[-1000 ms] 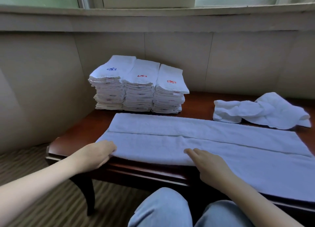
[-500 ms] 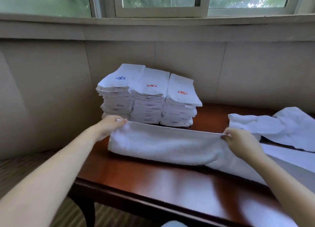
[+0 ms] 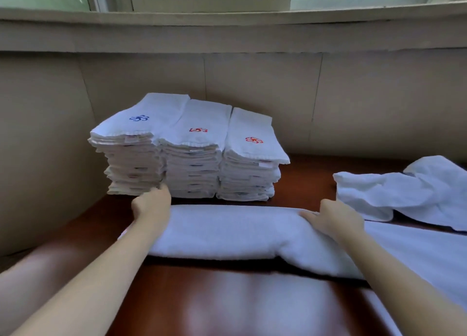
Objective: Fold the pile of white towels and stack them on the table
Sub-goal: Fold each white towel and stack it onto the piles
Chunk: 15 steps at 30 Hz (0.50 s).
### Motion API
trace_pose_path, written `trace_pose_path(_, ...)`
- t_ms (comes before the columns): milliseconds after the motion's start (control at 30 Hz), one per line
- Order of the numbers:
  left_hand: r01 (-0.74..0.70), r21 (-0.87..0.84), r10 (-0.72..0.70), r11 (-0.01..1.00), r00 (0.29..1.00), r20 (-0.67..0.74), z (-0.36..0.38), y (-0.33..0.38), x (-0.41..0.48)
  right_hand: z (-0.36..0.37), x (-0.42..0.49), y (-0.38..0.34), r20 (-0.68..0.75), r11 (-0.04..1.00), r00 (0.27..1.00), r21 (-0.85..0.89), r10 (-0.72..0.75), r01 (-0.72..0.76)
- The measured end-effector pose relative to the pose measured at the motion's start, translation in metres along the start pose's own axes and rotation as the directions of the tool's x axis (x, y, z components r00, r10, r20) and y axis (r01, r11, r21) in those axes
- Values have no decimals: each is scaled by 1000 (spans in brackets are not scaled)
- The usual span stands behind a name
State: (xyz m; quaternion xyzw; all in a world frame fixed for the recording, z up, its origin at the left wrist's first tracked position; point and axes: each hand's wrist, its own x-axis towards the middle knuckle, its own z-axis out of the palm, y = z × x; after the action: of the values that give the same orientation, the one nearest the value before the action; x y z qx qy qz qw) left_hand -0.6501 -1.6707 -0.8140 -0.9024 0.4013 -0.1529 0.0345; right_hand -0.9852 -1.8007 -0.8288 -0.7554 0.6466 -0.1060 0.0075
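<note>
A long white towel [image 3: 227,231] lies across the dark wooden table [image 3: 227,305], folded over lengthwise, with its right part spread flatter towards the table's right end. My left hand [image 3: 151,205] grips the towel's far left corner, its knuckles close to the folded stacks. My right hand [image 3: 333,218] holds the far edge of the fold near the towel's middle. Three stacks of folded white towels [image 3: 189,156] stand side by side at the back left, with blue and red emblems on top. A crumpled white towel [image 3: 404,191] lies at the back right.
A beige wall [image 3: 252,88] and a window sill run right behind the table, and the wall wraps round on the left. Bare glossy wood shows between the towel and the near table edge.
Both hands lifted the towel's near edge and carried it away from me to the far edge, folding the towel over. My view has moved closer over the table.
</note>
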Motion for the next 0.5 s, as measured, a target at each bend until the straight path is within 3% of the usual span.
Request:
trace_pose_path(67, 1, 24, 0, 1000, 1000, -21, -8, 25, -12, 1, -10, 8, -35, 998, 999, 54, 21, -19)
trace_pose_path(167, 6, -296, 57, 955, 977, 204, -10, 66, -44, 0, -27, 16, -106, 999, 994, 51, -5, 11)
trace_pose_path(233, 21, -400, 113, 916, 945, 309, -7, 79, -66, -6, -38, 25, -110, 998, 993, 38, -35, 40)
trace_pose_path(367, -48, -372, 160, 927, 947, 278, -1, 60, -78, -27, -58, 48, 39, 981, 980, 22, -194, 194)
trace_pose_path(500, -122, -346, 247, 930, 905, 346, 2, 27, -79, -41, -92, 70, 198, 960, 942, 131, -271, 249)
